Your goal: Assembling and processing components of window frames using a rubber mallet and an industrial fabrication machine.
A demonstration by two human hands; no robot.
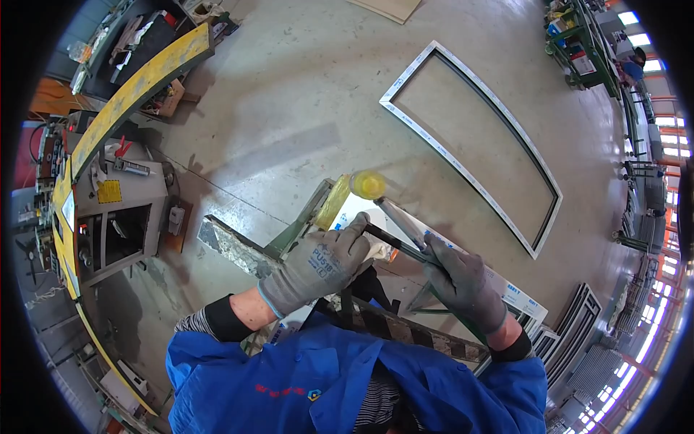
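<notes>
Held in the right hand (pixel 466 286), a mallet (pixel 400 221), fingers clenched round its handle, yellow head pointing forward and slightly to the left. Held in the left hand (pixel 311 271), a black rod (pixel 396 242), thumb and fingers closed on one end, the rest slanting across toward the right hand, close beside the mallet handle. Impossible to tell whether also touched by the right fingers. Both tools out in front of the torso, above a white profile (pixel 517 293); contact with it hard to judge from overhead. Mallet probably gripped well back from the head for control, rod probably pinched near its end to keep the angle steady. Profile apparently laid across a stand with a striped beam (pixel 394 330), likely to bring it within easy reach. Beyond, flat on the floor, a curved frame (pixel 409 74), perhaps put there to stay out of the way. As for writing: blue print along the profile, dark print on the back of the left glove (pixel 325 262), red lettering and a small blue-and-yellow emblem on the blue jacket (pixel 282 362), and, to the left, a yellow label (pixel 110 191) on a grey machine (pixel 134 189), too small to read.
</notes>
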